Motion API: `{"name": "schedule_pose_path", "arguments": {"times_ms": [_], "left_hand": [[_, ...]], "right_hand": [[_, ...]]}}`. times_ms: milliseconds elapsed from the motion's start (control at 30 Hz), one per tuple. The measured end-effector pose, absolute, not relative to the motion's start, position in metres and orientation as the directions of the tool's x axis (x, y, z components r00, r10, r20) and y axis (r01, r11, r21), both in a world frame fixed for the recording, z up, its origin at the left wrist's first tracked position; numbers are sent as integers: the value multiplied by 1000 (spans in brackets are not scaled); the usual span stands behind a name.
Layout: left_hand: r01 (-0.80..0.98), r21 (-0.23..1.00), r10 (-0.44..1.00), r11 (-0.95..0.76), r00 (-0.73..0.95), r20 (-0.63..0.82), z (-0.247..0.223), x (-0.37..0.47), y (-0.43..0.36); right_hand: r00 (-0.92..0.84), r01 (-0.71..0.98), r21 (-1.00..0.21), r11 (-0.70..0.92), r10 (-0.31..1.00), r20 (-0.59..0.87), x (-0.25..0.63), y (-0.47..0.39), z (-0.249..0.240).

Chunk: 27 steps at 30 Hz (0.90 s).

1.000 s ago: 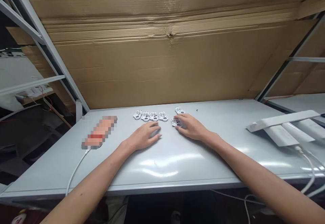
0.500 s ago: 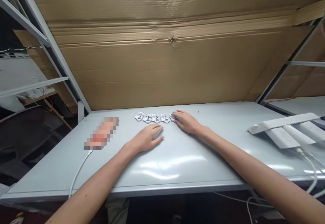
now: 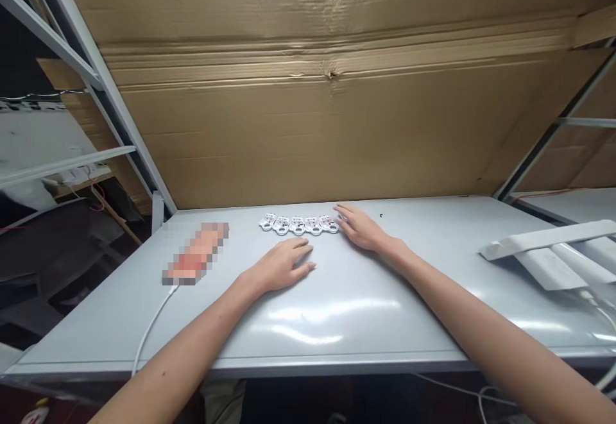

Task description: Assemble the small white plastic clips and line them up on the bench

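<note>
Several small white pieces with dark and red marks and a ring-shaped lower part lie in a row near the back of the grey table. At the right end of the row is my right hand, palm down with its fingers apart; its fingertips are beside the rightmost piece and may hide part of the row's end. My left hand rests on the table just in front of the row, fingers spread, with nothing in it.
A pixelated reddish object with a white cable lies at the left. White elongated items with cables are at the right. A tiny dark bit lies beyond my right hand. Cardboard stands behind the table.
My right hand has shifted slightly off the row's right end, uncovering the rightmost piece. My left hand stays in nearly the same place. The whole view has moved a little.
</note>
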State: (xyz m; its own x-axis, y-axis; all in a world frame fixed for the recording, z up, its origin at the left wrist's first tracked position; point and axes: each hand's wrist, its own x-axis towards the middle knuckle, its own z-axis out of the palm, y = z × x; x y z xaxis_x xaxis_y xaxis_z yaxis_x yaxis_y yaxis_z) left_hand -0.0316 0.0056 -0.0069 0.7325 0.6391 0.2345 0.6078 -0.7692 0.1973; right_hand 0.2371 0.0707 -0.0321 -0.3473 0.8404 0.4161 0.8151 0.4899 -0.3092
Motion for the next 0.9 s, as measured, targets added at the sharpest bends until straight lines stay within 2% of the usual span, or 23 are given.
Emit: {"name": "schedule_pose_path", "arguments": {"times_ms": [67, 167, 267, 367, 700, 767, 900], "left_hand": [[612, 195, 642, -766, 731, 231, -5, -31, 5], [618, 195, 648, -762, 730, 219, -4, -31, 4], [621, 196, 651, -759, 730, 207, -3, -31, 4], [623, 196, 653, -757, 730, 203, -3, -32, 5], [631, 167, 652, -757, 714, 257, -5, -35, 6], [632, 159, 649, -759, 711, 272, -5, -36, 7], [652, 151, 663, -743, 684, 304, -7, -38, 9]], "right_hand": [[-325, 840, -317, 439, 877, 355, 245, 76, -34], [-362, 865, -259, 430, 892, 272, 251, 78, -32], [-417, 868, -169, 467, 870, 263, 253, 71, -26], [-435, 868, -130, 478, 861, 265, 256, 62, -20], [-334, 914, -185, 362, 928, 166, 255, 29, 11], [-361, 898, -206, 389, 919, 161, 251, 17, 17], [-509, 802, -250, 543, 839, 192, 227, -1, 19]]}}
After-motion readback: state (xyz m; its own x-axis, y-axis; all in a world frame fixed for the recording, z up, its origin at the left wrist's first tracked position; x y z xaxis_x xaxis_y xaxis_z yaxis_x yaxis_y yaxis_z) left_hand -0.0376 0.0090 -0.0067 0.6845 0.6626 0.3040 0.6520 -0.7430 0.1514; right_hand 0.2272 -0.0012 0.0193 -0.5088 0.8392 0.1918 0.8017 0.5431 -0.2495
